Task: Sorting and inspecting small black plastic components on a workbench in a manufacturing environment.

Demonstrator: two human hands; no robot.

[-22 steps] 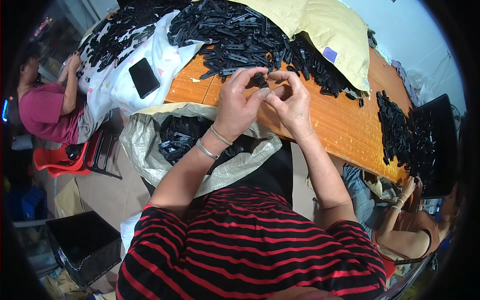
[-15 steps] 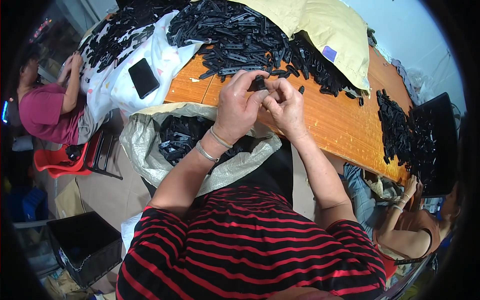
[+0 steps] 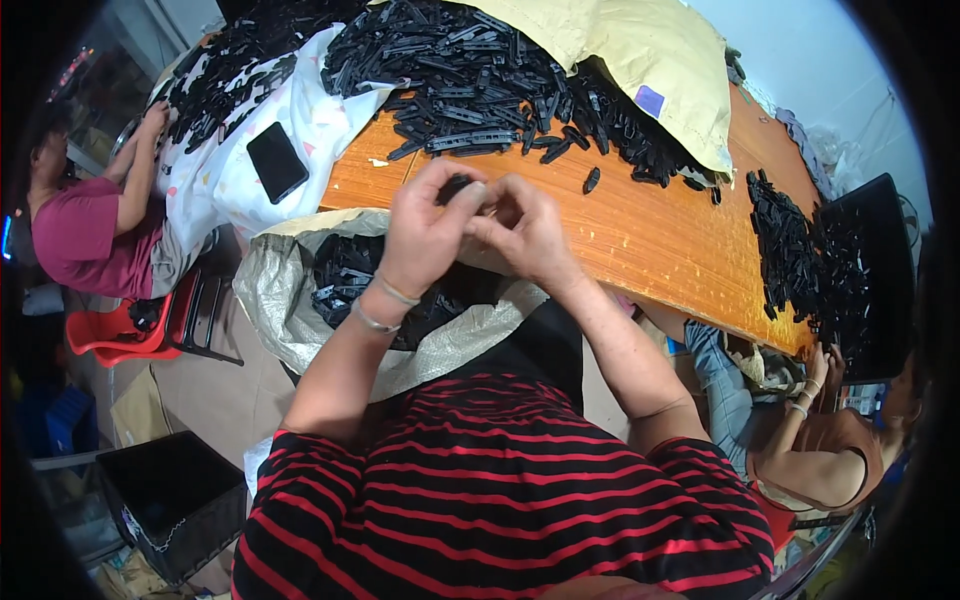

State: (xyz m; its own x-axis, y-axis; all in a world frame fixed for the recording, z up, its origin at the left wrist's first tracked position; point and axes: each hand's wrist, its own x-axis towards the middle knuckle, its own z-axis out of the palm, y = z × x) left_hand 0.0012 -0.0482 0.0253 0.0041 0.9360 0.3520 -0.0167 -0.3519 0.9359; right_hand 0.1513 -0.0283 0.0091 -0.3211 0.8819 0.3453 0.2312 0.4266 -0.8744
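My left hand [image 3: 425, 232] is closed around a small black plastic piece [image 3: 457, 186], pinched between thumb and curled fingers. Close against it, my right hand [image 3: 528, 232] has its thumb and fingertips drawn together; whatever they grip is hidden. Both hands hover over the near table edge and the open woven sack [image 3: 262, 290], which holds black plastic parts [image 3: 345, 270]. Beyond the hands, a large heap of long black plastic parts [image 3: 450, 75] covers the table [image 3: 660, 245]. One loose black piece [image 3: 592, 180] lies right of my hands.
A phone [image 3: 277, 162] rests on a white patterned sheet [image 3: 215, 200]. A yellowish sack [image 3: 655, 55] lies behind the heap. Co-workers sit at left [image 3: 85, 235] and right [image 3: 815, 450]; a black tray [image 3: 870, 290] tilts beside more parts. A black crate [image 3: 175, 500] stands on the floor.
Both hands have moved slightly left and toward me, over the sack. The black piece between them has sunk deeper into my left hand's grip.
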